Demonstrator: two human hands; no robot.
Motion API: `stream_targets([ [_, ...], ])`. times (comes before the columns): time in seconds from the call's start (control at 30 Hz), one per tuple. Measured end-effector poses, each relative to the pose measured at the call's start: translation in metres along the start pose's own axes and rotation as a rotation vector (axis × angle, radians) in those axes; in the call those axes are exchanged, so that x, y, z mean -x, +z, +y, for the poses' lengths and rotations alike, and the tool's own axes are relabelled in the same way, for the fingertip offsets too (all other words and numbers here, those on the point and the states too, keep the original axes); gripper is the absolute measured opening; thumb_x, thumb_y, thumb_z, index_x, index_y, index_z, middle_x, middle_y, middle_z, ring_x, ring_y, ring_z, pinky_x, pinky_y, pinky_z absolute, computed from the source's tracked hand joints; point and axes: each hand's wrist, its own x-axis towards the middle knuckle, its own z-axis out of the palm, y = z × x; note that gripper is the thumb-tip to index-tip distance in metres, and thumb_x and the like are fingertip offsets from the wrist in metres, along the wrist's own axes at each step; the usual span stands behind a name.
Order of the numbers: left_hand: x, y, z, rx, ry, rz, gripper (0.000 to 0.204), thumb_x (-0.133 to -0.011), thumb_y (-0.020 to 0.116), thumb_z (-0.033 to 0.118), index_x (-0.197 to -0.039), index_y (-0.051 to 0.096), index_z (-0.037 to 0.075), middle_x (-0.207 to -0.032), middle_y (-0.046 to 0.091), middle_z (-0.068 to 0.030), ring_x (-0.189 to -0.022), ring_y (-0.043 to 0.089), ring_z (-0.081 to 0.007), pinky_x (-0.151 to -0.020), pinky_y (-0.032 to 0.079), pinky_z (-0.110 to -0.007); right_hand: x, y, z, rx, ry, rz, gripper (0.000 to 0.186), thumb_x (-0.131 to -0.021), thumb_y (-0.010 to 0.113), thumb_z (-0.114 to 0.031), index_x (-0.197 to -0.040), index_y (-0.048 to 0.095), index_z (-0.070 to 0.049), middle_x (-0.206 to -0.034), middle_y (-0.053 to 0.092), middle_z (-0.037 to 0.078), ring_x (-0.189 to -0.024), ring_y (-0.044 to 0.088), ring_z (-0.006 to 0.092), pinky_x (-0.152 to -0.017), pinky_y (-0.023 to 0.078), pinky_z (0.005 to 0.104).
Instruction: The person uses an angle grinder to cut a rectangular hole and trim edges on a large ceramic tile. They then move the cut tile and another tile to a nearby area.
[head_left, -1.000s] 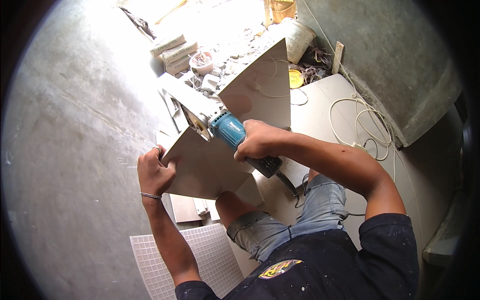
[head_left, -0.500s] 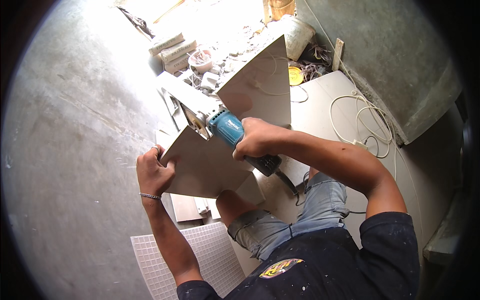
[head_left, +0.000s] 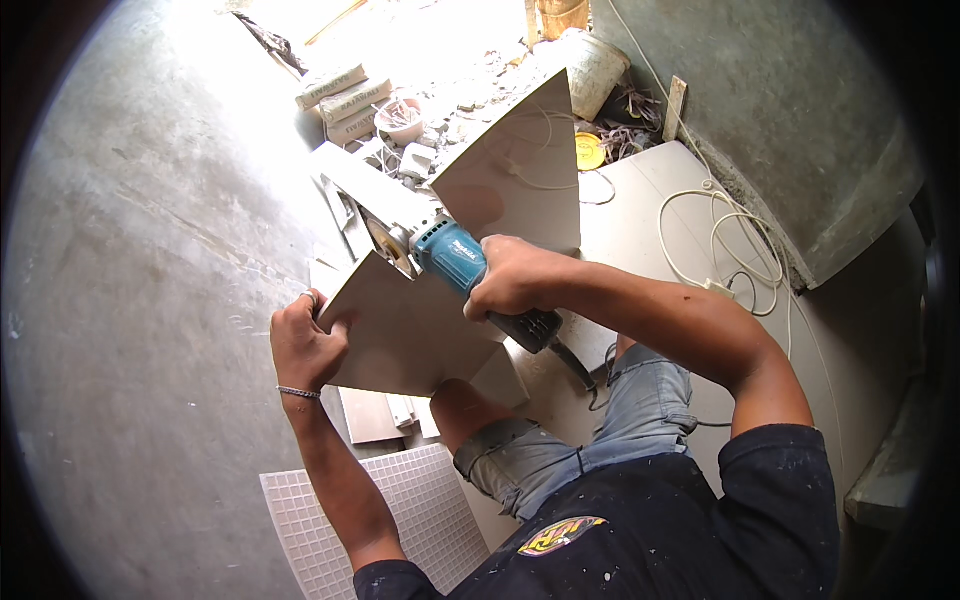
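Note:
My right hand [head_left: 515, 278] is wrapped round the body of a teal and black angle grinder [head_left: 450, 252], its cord trailing from the lower end. The grinder's disc [head_left: 388, 247] meets the upper edge of a tilted grey tile [head_left: 410, 320]; how deep it sits there I cannot tell. My left hand [head_left: 308, 343] grips the tile's left edge, thumb on the near face and fingers behind. The tile's lower part is by my knee. Just beyond the grinder, another large glossy tile [head_left: 530, 160] stands upright at an angle.
A grid-backed tile [head_left: 400, 505] leans at the lower left, near the grey wall [head_left: 150, 330]. White cable [head_left: 720, 240] lies coiled on the right. Stacked packs [head_left: 350, 105], a pink bowl [head_left: 400, 122], a pale bucket [head_left: 592, 75], a yellow lid [head_left: 590, 151] and rubble fill the far side.
Almost nothing differs. Both hands, the grinder and the tile have shifted very slightly to the left in the picture, with the same holds.

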Motion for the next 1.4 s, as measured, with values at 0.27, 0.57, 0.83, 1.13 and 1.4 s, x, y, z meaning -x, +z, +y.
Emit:
stream_targets([
  [0.27,0.0012,0.0007,-0.0032,0.003,-0.009,0.002,0.02,-0.078,0.084,0.01,-0.077,0.067,0.0,-0.065,0.069,-0.019,-0.059,0.073,-0.0317,-0.061,0.055,-0.039,-0.0013,0.0023,0.0002,-0.015,-0.005,0.009,0.059,-0.068,0.089,-0.022,-0.11,0.068,0.014,-0.1,0.075,0.024,-0.09,0.076,0.0298,-0.078,0.06,0.0399],
  [0.57,-0.0003,0.0011,-0.0046,-0.003,0.003,0.009,0.02,-0.078,0.084,0.01,-0.077,0.066,0.0,-0.064,0.069,-0.019,-0.06,0.072,-0.0336,-0.062,0.055,-0.04,-0.0021,0.0017,-0.0008,-0.003,0.008,0.003,0.06,-0.068,0.089,-0.022,-0.11,0.067,0.015,-0.099,0.074,0.025,-0.089,0.076,0.0299,-0.078,0.06,0.0404],
  [0.83,-0.0033,0.0011,-0.0066,-0.019,-0.012,0.005,0.02,-0.078,0.084,0.01,-0.076,0.066,0.0,-0.064,0.068,-0.0191,-0.059,0.072,-0.0332,-0.062,0.054,-0.04,-0.0021,0.0017,0.0002,-0.022,0.014,0.005,0.06,-0.067,0.089,-0.022,-0.111,0.067,0.013,-0.101,0.074,0.024,-0.09,0.076,0.0304,-0.078,0.06,0.0401],
  [1.13,-0.0023,0.003,-0.0067,-0.009,-0.015,0.002,0.02,-0.078,0.083,0.01,-0.076,0.066,0.0,-0.064,0.068,-0.0202,-0.06,0.072,-0.0346,-0.062,0.055,-0.041,-0.0005,0.0009,-0.0006,-0.004,0.009,0.018,0.065,-0.066,0.089,-0.023,-0.114,0.065,0.014,-0.101,0.074,0.025,-0.091,0.076,0.0309,-0.079,0.061,0.0398],
  [1.4,-0.0021,0.0019,-0.002,-0.026,-0.012,0.015,0.02,-0.079,0.083,0.01,-0.076,0.065,0.0,-0.064,0.068,-0.0199,-0.06,0.072,-0.0353,-0.062,0.054,-0.041,0.0011,0.0011,-0.0014,-0.001,0.014,0.027,0.055,-0.068,0.088,-0.021,-0.108,0.072,0.012,-0.108,0.075,0.024,-0.095,0.076,0.0311,-0.08,0.061,0.0403],
])
